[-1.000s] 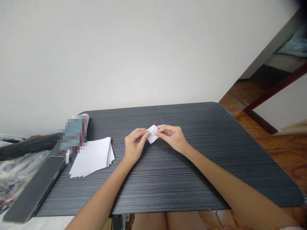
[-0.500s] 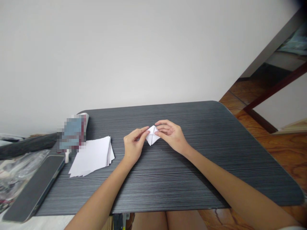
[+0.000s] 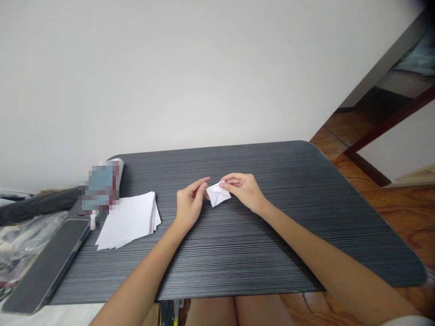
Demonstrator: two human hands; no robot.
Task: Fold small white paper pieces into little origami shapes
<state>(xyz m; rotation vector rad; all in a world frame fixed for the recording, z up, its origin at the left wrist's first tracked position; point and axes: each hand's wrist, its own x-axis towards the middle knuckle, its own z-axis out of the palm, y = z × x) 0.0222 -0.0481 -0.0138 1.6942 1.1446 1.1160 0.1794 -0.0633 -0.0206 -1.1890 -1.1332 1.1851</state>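
Note:
A small piece of white folded paper [image 3: 218, 195] is between my hands, just over the middle of the dark table. My right hand [image 3: 245, 189] pinches its upper right part, thumb in front and fingers behind. At the paper's left corner, my left hand [image 3: 190, 199] is closed, thumb near the index finger and other fingertips partly behind the paper. A diagonal crease and overlapping flaps show on the side facing me.
To the left lies a stack of white paper sheets [image 3: 127, 221]. Beside it are a phone [image 3: 47, 267], a small white tube-like item [image 3: 93, 221] and a blurred-out packet [image 3: 100, 185]. A pale wall [image 3: 210, 77] rises behind the dark ridged table [image 3: 272, 267].
The folded paper has turned from an upright diamond to a tilted, wider shape. My left thumb has shifted off its front face to the left corner, while my right hand still pinches it.

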